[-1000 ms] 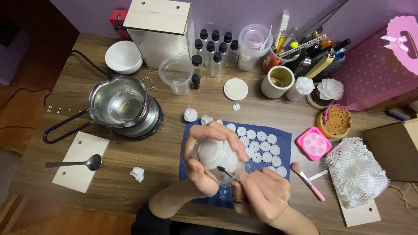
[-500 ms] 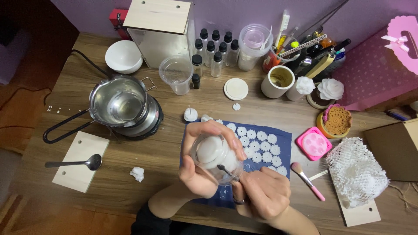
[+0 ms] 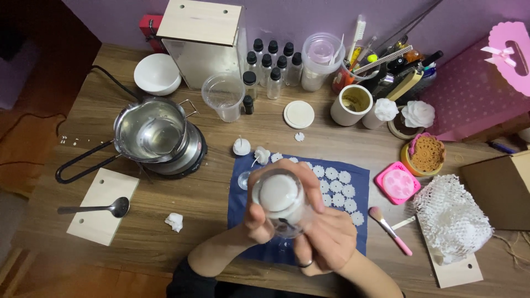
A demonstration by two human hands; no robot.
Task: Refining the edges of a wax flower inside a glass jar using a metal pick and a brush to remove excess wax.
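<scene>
We hold a small clear glass jar (image 3: 280,201) filled with white wax just above the blue cloth (image 3: 353,171), both hands wrapped around it. Our left hand (image 3: 259,215) cups its side with the fingers curled over the far rim; our right hand (image 3: 326,240) closes on the near side and seems to pinch a thin dark tool (image 3: 287,223) against the glass, though its tip is too small to make out.

We judge the jar rigid, smooth and a little slippery, with real weight for its size from the solid fill. Glass chips if knocked, and the wax top looks soft enough to mark, so the safest hold is around the wall, clear of the surface.

Just beyond our fingers, small white flower-shaped wax pieces (image 3: 337,182) lie in rows on the cloth, matte and brittle-looking. To the left of our left hand sit a shiny steel pot (image 3: 152,132) on a burner and a metal spoon (image 3: 94,208) on a pale wooden board. Right of our right hand lie a pink-handled brush (image 3: 389,229) and a crinkled white mesh wrap (image 3: 450,218).
</scene>
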